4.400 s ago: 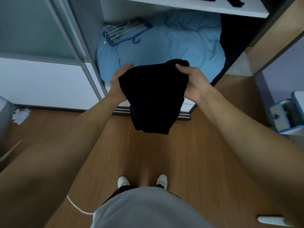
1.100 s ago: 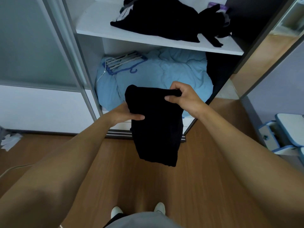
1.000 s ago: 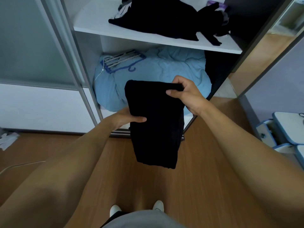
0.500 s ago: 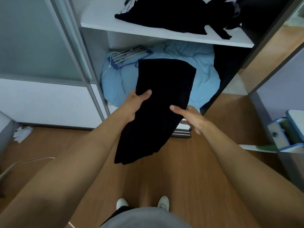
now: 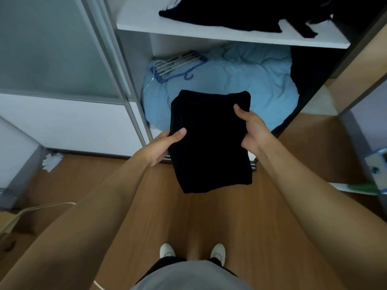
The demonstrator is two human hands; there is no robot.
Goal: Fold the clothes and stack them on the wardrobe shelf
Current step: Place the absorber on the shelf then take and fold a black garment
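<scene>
Left hand [image 5: 165,143] pinches the left edge of the folded black garment [image 5: 209,141], thumb on top. The right hand [image 5: 251,128] clamps the right edge the same way. The garment hangs in mid-air in front of the wardrobe, lower than the shelf [image 5: 146,26] and over the blue bedding [image 5: 240,80], so it's not yet stacked.

Doing it well, imo: keep both thumbs pressed down so the layers don't slip apart, and keep the hands level w/ each other. The near end droops past the hands, so slide the palms further under before lifting. Raise it flat and set the far edge down first on the bare white strip at the left of the shelf, then draw the hands out sideways without dragging the fold open.

Hard to tell:
- Fingers of both hands are under the cloth, not visible.
- Black on black, so the fold lines barely read, and I can't say what kind of garment it is.
- Dark clothes [image 5: 219,15] on the shelf are cut off by the top edge of the frame — no idea how many there are or if they're folded.
- Right side of the wardrobe is in deep shadow; something dark is there, can't make it out.
</scene>
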